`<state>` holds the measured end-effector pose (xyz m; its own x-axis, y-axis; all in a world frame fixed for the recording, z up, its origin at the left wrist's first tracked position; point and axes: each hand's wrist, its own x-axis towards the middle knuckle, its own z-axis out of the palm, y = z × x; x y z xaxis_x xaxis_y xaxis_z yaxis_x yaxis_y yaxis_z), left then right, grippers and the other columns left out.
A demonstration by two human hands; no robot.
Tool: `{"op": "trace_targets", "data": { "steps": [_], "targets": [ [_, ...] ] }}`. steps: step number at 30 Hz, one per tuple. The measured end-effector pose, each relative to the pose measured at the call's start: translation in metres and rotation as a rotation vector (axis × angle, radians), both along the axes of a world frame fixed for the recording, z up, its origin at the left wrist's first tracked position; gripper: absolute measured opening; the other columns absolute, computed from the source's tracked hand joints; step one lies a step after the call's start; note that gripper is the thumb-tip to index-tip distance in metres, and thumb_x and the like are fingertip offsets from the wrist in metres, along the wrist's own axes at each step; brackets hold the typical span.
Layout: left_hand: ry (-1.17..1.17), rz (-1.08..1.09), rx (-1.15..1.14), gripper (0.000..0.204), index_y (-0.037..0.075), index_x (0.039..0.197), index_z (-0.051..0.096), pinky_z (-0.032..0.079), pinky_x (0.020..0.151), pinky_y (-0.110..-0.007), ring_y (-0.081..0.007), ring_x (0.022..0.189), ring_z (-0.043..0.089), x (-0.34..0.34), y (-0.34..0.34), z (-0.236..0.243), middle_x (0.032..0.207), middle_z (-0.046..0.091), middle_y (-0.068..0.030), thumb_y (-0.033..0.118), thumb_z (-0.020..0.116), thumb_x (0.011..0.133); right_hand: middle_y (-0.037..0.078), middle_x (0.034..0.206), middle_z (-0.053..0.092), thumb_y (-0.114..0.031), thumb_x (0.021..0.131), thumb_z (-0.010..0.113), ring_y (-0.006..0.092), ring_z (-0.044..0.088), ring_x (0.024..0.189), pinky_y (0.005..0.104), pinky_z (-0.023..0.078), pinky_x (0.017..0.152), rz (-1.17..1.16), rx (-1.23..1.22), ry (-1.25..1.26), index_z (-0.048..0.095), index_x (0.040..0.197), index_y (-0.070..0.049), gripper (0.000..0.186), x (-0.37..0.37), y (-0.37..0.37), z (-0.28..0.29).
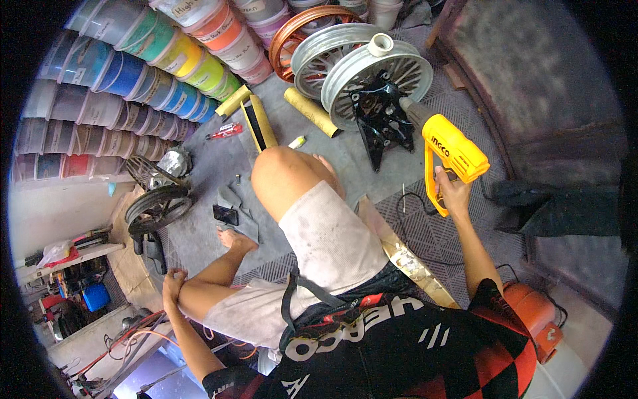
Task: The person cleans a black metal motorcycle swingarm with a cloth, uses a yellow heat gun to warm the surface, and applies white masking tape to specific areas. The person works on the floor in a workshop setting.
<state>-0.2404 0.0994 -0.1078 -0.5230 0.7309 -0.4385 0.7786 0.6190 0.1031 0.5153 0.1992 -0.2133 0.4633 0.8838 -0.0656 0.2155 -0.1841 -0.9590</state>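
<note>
Overhead, stacked paint tubs (133, 73) in many colours fill the upper left of the frame, above a dark wheel (158, 207) lying on the floor. Lower left, the left hand (173, 284) rests cupped over the person's own bent knee, holding no tool. At upper centre, a black bracket-like part (380, 120) stands propped against two silver spoked wheels (362, 66), with an orange rim (299, 33) behind. To the right, the right hand (452, 193) is closed around the grip of a yellow heat gun (448, 156), its nozzle just beside the black part. Even heating likely calls for keeping the nozzle sweeping, never lingering on one spot, with the cord (425, 236) kept off the work.
</note>
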Motion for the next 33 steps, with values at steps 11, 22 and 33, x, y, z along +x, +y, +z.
{"op": "trace_targets", "data": {
  "steps": [11, 22, 33],
  "targets": [
    [0.005, 0.081, -0.049, 0.038, 0.008, 0.104, 0.067, 0.05, 0.083, -0.041, -0.031, 0.09, 0.068, 0.001, 0.001, 0.003, 0.09, 0.07, -0.0217, 0.035, 0.066, 0.079, 0.001, 0.058, 0.056, -0.013, 0.087, 0.069, 0.0104, 0.053, 0.045, 0.028, 0.042, 0.044, 0.007, -0.01, -0.032, 0.057, 0.08, -0.002, 0.017, 0.005, -0.002, -0.002],
    [0.002, 0.025, -0.046, 0.038, 0.004, 0.099, 0.066, 0.051, 0.075, -0.04, -0.0286, 0.08, 0.069, 0.001, 0.003, 0.002, 0.078, 0.069, -0.0188, 0.037, 0.07, 0.08, 0.004, 0.064, 0.056, -0.022, 0.089, 0.067, 0.0131, 0.053, 0.046, 0.0283, 0.045, 0.042, -0.146, -0.185, 0.356, 0.053, 0.088, -0.005, 0.022, 0.014, 0.033, -0.021],
    [-0.05, -0.003, 0.048, 0.032, 0.005, 0.098, 0.067, 0.049, 0.078, -0.039, -0.0285, 0.083, 0.065, -0.057, -0.02, -0.022, 0.084, 0.068, -0.0191, 0.032, 0.066, 0.08, 0.002, 0.065, 0.055, -0.024, 0.088, 0.069, 0.0119, 0.053, 0.047, 0.0272, 0.046, 0.043, -0.203, -0.152, 0.558, 0.054, 0.088, -0.008, 0.022, -0.008, 0.045, -0.032]
  ]
}}
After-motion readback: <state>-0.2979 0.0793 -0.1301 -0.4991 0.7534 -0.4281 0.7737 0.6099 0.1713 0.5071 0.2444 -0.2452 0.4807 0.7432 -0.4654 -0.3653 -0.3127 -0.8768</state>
